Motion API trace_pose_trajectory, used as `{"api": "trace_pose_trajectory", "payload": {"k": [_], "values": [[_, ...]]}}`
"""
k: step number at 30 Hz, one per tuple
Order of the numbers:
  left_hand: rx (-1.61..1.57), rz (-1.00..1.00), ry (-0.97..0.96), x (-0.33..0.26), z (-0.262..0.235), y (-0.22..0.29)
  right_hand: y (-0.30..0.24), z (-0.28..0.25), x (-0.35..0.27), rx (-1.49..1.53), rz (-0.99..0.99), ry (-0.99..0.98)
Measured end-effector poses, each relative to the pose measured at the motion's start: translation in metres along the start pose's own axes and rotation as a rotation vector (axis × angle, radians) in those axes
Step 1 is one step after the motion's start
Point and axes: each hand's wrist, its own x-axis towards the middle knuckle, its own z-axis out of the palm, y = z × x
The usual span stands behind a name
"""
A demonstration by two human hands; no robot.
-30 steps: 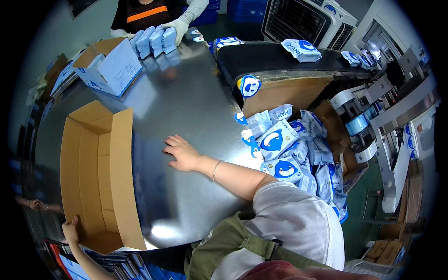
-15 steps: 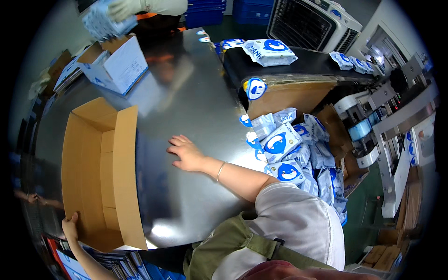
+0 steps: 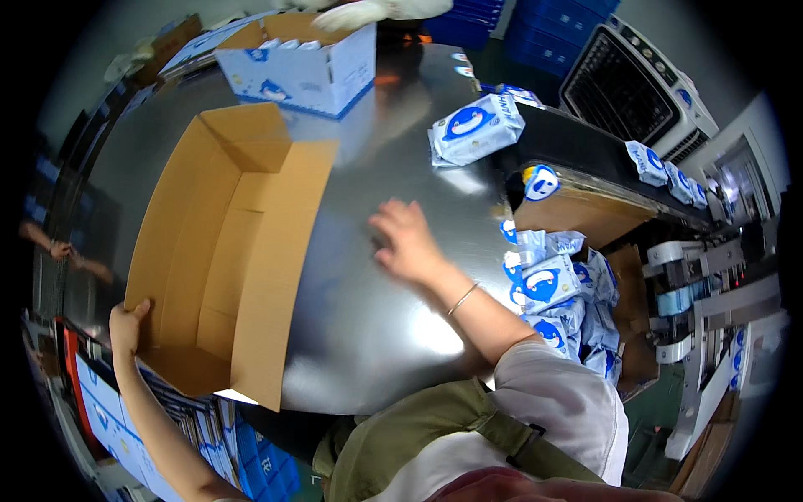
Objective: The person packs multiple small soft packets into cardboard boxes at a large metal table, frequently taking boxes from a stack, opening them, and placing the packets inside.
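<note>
Lying open on the left side of the shiny metal bench (image 3: 393,335) is a big brown cardboard box (image 3: 226,251), and the left hand (image 3: 127,325) grips its near corner with the fingers curled over the edge. The right hand (image 3: 407,243) rests flat and open on the bench just right of the box, holding nothing. Farther off sits a blue and white packet (image 3: 475,128), a white and blue carton (image 3: 303,63) stands at the far edge, and more packets (image 3: 556,293) are piled at the right.
</note>
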Motion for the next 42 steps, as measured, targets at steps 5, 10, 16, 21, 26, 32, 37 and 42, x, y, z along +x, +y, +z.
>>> {"api": "trace_pose_trajectory", "payload": {"k": [5, 10, 16, 21, 26, 32, 37, 42], "values": [[0.004, -0.036, 0.015, -0.011, 0.003, 0.02, 0.061, -0.083, 0.093, -0.76, 0.067, 0.093], [0.066, -0.013, 0.051, -0.014, 0.013, 0.04, 0.185, -0.094, 0.108, -0.583, 0.292, 0.023], [0.155, 0.004, 0.094, -0.023, 0.007, 0.036, 0.089, -0.067, 0.033, -0.345, -0.066, 0.224], [0.26, -0.056, 0.093, -0.024, 0.008, 0.049, 0.008, -0.085, 0.011, 0.733, 0.093, 0.349], [0.328, -0.065, 0.137, -0.035, 0.007, 0.058, -0.056, -0.087, 0.063, 1.526, -0.182, 0.145], [0.228, -0.031, 0.188, -0.04, 0.01, 0.064, -0.191, -0.014, 0.123, 1.305, 0.053, -0.881], [0.377, -0.097, 0.19, -0.044, 0.001, 0.052, -0.271, 0.042, 0.052, 0.191, -0.582, -0.657], [0.641, -0.004, 0.15, -0.03, -0.007, 0.057, -0.208, 0.011, 0.014, 0.322, -0.735, -0.194]]}}
